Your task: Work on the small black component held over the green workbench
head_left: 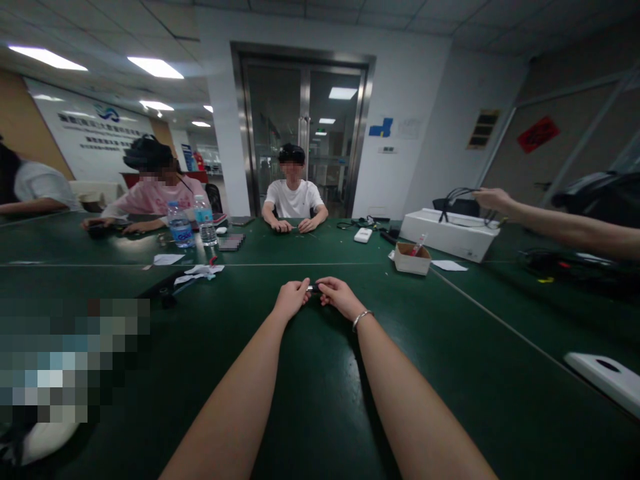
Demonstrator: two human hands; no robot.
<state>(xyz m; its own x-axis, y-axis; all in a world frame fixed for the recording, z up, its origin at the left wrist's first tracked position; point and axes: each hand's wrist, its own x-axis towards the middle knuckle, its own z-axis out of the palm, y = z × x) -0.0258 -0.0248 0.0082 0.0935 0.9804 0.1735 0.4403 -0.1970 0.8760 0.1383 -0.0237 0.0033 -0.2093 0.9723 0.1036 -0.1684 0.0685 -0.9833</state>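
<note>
Both my arms reach over the dark green table (320, 373). Between my hands is a small object (313, 289), silvery at its left end and black at its right; its exact kind is too small to tell. My left hand (293, 298) pinches the silvery end between thumb and fingers. The black end is pinched by my right hand (340, 297), which has a silver bracelet at the wrist. The two hands are close together, just above or on the table.
Across the table sit several people. Two water bottles (181, 225) stand at the back left, with paper scraps (200, 272) nearer. A small open box (412, 259) and a white box (447, 233) are at the right, where another person's arm holds black cables.
</note>
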